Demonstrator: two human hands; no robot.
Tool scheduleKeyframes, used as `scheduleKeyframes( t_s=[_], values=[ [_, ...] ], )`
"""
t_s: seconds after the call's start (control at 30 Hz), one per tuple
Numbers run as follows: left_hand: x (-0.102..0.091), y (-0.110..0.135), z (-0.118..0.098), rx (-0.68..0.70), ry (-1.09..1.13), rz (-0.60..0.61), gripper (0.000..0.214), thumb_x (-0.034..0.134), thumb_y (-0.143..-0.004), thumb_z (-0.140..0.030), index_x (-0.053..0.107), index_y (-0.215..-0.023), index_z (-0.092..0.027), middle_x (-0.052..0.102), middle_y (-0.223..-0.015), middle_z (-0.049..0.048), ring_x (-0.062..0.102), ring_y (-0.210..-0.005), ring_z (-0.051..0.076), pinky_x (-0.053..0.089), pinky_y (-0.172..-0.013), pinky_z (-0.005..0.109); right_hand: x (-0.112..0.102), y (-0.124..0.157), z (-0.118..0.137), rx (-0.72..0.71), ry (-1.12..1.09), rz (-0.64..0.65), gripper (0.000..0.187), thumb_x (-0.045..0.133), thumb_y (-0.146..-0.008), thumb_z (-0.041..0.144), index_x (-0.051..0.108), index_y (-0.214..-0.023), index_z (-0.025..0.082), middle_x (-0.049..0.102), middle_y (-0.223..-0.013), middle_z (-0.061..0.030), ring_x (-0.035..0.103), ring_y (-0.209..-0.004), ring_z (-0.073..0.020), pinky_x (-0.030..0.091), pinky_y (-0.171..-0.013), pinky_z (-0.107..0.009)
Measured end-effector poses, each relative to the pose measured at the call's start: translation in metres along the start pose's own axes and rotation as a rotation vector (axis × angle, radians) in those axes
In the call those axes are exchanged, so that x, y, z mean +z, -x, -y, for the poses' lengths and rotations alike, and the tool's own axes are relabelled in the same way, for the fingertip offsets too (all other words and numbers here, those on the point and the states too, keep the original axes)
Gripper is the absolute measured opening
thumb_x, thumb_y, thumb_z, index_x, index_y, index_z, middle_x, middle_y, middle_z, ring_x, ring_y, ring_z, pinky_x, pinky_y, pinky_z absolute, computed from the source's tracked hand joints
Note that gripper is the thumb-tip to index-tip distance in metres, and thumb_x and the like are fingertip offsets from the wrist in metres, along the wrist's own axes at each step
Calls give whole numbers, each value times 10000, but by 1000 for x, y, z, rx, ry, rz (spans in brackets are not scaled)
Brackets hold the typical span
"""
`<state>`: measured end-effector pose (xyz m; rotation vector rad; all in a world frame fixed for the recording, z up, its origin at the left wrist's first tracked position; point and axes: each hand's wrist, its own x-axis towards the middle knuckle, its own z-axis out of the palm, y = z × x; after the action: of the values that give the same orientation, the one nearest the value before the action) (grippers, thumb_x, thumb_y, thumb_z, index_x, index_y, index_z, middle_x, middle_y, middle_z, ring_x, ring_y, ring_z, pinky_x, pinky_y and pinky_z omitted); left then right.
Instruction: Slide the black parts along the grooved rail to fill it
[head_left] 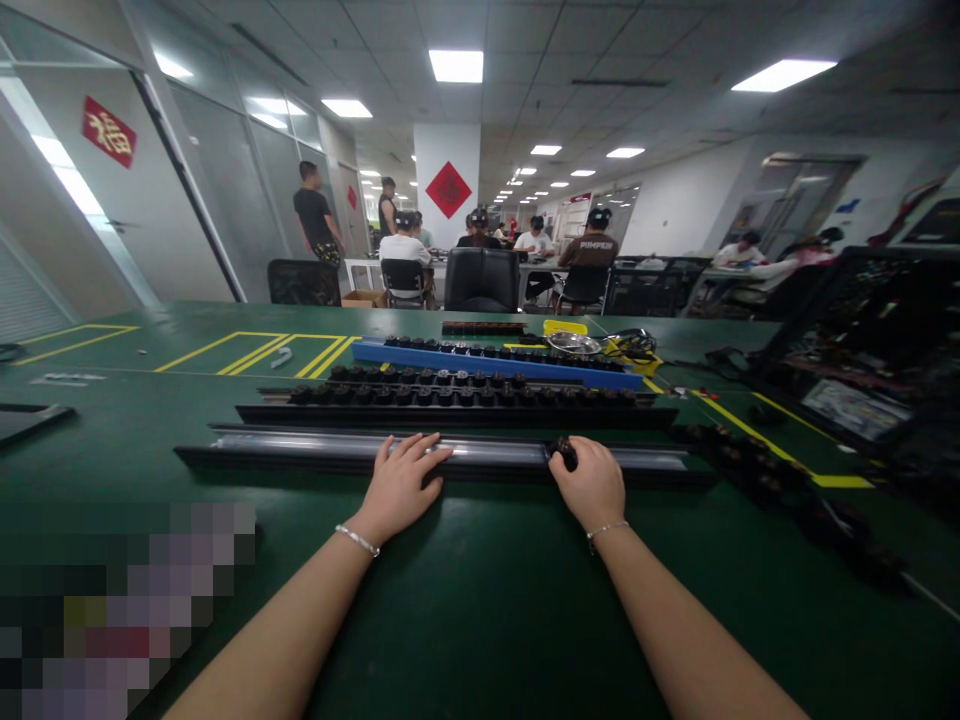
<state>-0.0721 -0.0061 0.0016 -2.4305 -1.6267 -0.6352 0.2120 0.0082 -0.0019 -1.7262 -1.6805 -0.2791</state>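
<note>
A long black channel rail with a shiny pale strip along its inside lies crosswise on the green table in front of me. My left hand rests on the rail left of its middle, fingers spread and flat on it. Towards the rail's right part, my right hand has its fingers closed round a small black part, held at the rail's channel. Its exact kind is too small to tell. Just behind lies a second black rail, with rows of small black roller-like parts beyond it.
A blue rail carrying more black parts lies farther back. Behind it are a yellow tray, a round metal dish and cables. Black parts string along the right. A pixelated patch covers the lower left. Several people sit beyond.
</note>
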Motion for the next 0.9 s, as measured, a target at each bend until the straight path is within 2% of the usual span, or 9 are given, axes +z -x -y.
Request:
scheduleKeyframes(
  t_s=[0.9],
  values=[
    [-1, -1, 0, -3, 24, 1, 419, 520, -776, -279, 528, -1187, -360, 491, -1332, -6, 411, -1228, 247, 175, -1050, 536, -11, -7, -32, 129, 117, -54, 282, 454, -703, 304, 636, -844, 139, 645, -926, -113, 549, -896, -240, 379, -834, -340]
  ],
)
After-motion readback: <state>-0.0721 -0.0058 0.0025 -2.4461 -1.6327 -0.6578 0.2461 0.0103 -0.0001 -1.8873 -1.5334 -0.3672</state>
